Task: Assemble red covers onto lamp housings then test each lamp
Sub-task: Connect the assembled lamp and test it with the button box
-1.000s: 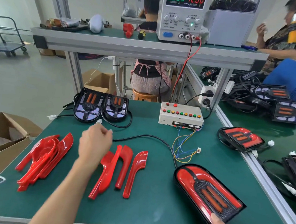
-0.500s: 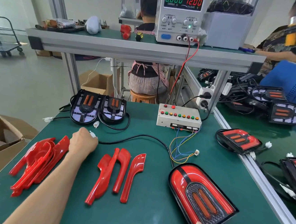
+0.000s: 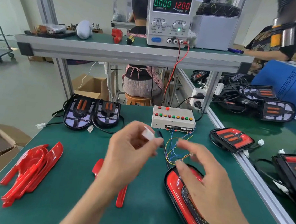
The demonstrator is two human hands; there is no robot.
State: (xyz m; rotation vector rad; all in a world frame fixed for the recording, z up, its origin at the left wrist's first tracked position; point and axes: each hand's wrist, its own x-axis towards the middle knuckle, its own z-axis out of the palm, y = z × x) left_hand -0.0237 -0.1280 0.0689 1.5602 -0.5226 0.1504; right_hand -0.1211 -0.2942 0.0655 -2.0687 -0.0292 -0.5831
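Change: both hands now hover raised above the green table (image 3: 66,203); earlier the left lay on the mat and the right held the lamp's near edge.
Covered lamp (image 3: 181,192): flat, near of the button box (image 3: 173,118).
Loose red covers (image 3: 31,171): well left of that box.
Left hand (image 3: 128,157): pinches a white connector (image 3: 147,134).
Right hand (image 3: 204,177): fingers spread, blurred, over the coloured wires (image 3: 173,150).
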